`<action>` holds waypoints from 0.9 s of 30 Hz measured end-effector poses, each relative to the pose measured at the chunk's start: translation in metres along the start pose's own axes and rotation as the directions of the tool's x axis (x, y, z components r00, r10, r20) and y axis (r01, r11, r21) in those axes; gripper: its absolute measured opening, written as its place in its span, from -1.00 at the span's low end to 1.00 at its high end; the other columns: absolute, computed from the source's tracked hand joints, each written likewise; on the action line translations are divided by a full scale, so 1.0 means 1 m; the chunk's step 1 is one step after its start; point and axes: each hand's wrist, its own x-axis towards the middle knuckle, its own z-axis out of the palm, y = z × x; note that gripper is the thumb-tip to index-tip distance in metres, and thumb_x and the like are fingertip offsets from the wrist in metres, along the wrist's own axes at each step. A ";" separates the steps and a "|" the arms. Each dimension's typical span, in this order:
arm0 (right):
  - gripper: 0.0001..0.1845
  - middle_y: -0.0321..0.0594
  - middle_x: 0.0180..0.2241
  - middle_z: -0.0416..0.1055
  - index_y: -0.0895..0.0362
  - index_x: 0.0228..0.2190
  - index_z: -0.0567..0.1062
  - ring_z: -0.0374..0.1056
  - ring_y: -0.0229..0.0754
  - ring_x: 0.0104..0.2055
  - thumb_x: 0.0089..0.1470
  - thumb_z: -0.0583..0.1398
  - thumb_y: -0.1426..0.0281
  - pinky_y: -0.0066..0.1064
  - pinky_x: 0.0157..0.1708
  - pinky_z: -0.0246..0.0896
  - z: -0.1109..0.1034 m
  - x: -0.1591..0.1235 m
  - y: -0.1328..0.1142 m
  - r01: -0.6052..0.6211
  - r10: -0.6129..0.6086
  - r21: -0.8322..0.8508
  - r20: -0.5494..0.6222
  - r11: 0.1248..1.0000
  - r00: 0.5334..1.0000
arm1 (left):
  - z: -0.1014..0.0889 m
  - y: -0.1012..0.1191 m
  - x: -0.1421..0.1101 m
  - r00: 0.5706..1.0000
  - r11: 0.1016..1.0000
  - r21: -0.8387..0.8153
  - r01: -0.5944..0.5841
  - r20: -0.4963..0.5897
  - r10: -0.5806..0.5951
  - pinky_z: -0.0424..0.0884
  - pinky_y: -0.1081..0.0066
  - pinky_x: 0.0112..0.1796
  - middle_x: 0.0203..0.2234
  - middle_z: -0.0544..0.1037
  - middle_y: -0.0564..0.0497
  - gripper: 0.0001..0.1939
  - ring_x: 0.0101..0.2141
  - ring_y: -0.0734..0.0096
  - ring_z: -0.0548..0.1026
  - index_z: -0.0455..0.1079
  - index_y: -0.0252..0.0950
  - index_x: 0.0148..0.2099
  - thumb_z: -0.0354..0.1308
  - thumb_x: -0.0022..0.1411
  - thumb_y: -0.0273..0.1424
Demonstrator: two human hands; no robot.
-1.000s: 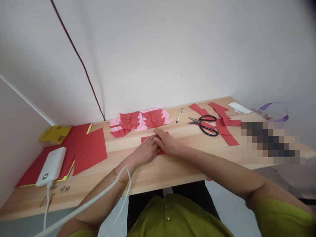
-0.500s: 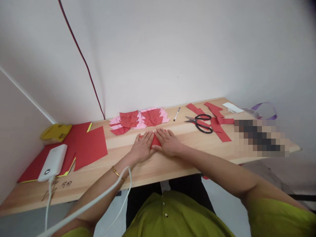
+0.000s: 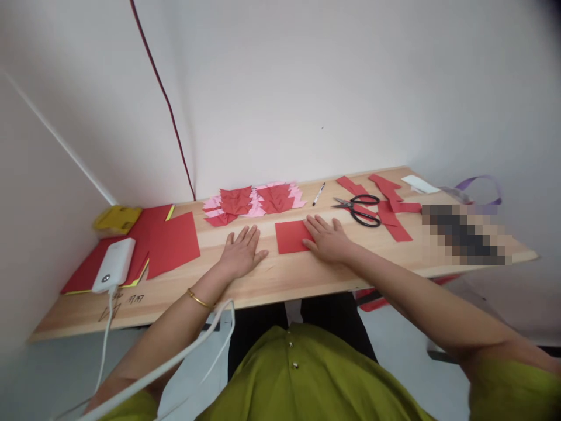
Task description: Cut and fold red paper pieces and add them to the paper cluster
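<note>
A red paper rectangle (image 3: 290, 237) lies flat on the wooden table, in front of me. My right hand (image 3: 326, 238) rests over its right edge, palm down with fingers spread. To the left of the paper, apart from it, my left hand (image 3: 241, 252) lies on the bare wood, fingers stretched and thumb out. Behind the hands are folded red and pink paper pieces (image 3: 274, 199) with jagged edges. Black-handled scissors (image 3: 362, 210) lie to the right, blades pointing left, partly over red paper strips (image 3: 397, 225).
Larger red sheets (image 3: 175, 245) lie at the left, with a white power bank (image 3: 116, 263) and a yellow packet (image 3: 117, 220) on them. A white cable (image 3: 162, 365) crosses my left forearm. A pen (image 3: 319, 194) and a white strip (image 3: 418, 184) lie near the wall.
My hands have moved apart, the left one sliding left off the red paper and the right one to its right edge. More of the paper shows. The view has shifted slightly.
</note>
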 end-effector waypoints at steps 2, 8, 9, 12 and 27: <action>-0.24 -0.12 0.32 -0.25 0.18 0.28 -0.08 -0.33 0.05 0.35 0.17 -0.19 0.04 0.20 0.21 -0.50 -0.001 -0.005 0.009 -0.012 0.012 0.001 -0.007 1.000 1.000 | -0.003 0.006 0.002 0.999 1.000 -0.020 0.004 -0.034 -0.005 -0.12 -0.12 0.16 0.31 -0.06 -0.16 -0.31 0.28 0.06 -0.10 -0.07 -0.30 0.33 -0.23 0.28 -0.04; -0.24 -0.07 0.32 -0.22 0.17 0.27 -0.05 -0.32 0.12 0.35 0.16 -0.15 0.03 0.22 0.20 -0.48 -0.001 -0.007 -0.017 0.055 -0.053 0.037 -0.043 0.998 0.998 | -0.006 0.040 0.010 0.954 0.969 -0.056 -0.239 -0.198 0.224 -0.08 0.01 0.19 0.29 0.01 -0.13 -0.46 0.27 0.16 -0.03 0.01 -0.21 0.30 -0.17 0.32 -0.22; -0.25 -0.07 0.32 -0.20 0.17 0.27 -0.04 -0.31 0.12 0.34 0.16 -0.14 0.04 0.22 0.20 -0.51 -0.001 -0.007 -0.027 0.072 -0.069 0.037 -0.067 0.997 0.995 | -0.004 0.043 0.010 0.949 0.962 -0.048 -0.270 -0.182 0.258 -0.09 0.02 0.19 0.29 0.04 -0.12 -0.48 0.27 0.16 -0.02 0.04 -0.19 0.29 -0.17 0.32 -0.22; -0.27 -0.04 0.32 -0.25 0.25 0.26 -0.03 -0.39 0.09 0.35 0.19 -0.16 0.09 0.15 0.22 -0.62 0.000 -0.013 -0.053 0.087 -0.081 0.025 -0.190 0.996 0.978 | 0.006 0.041 0.010 0.955 0.960 -0.046 -0.277 -0.126 0.270 -0.08 0.00 0.18 0.29 0.04 -0.12 -0.46 0.27 0.17 -0.01 0.01 -0.17 0.30 -0.23 0.33 -0.15; -0.33 -0.03 0.24 0.07 0.07 0.10 0.33 -0.05 0.17 0.27 0.12 -0.06 -0.06 0.06 0.16 -0.11 -0.018 -0.077 0.034 0.070 -0.062 0.112 -0.073 0.991 0.995 | -0.003 0.019 -0.007 0.978 0.978 -0.057 -0.202 -0.057 0.199 -0.12 -0.15 0.15 0.28 0.05 -0.10 -0.47 0.26 0.08 0.00 0.06 -0.08 0.28 -0.19 0.31 -0.13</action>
